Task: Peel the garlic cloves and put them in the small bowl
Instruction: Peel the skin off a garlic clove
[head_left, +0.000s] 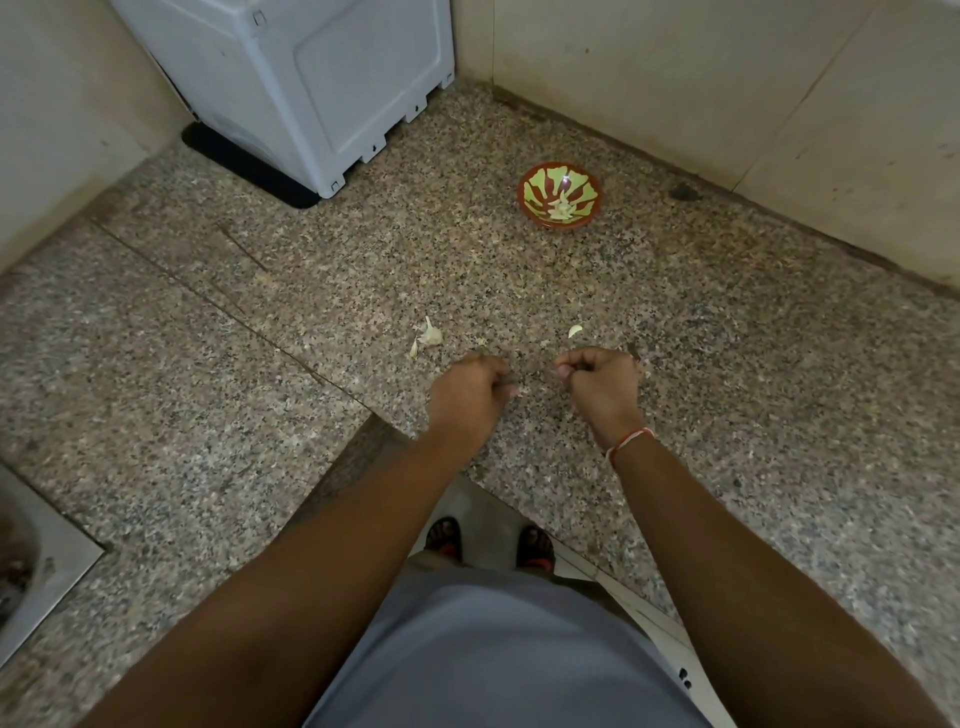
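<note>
Grey shirt (498, 660) nearest; beyond, left hand (470, 392) and right hand (602, 379) curl, contents hidden. The garlic clove (430, 335) looks light, papery; pinch its tip.

Speckled granite counter (727, 389), small bowl (559, 201), garlic bits (429, 335), white appliance (311, 88), sink rim (47, 566)

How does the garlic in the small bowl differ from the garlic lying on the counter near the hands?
The garlic in the small bowl sits piled at the bottom of the red and green bowl, far from both hands; the garlic on the counter lies loose on the speckled granite counter, close to the left hand. The bowl's garlic forms one heap; the counter's is scattered, with another piece near the right hand. Both look pale whitish.
</note>
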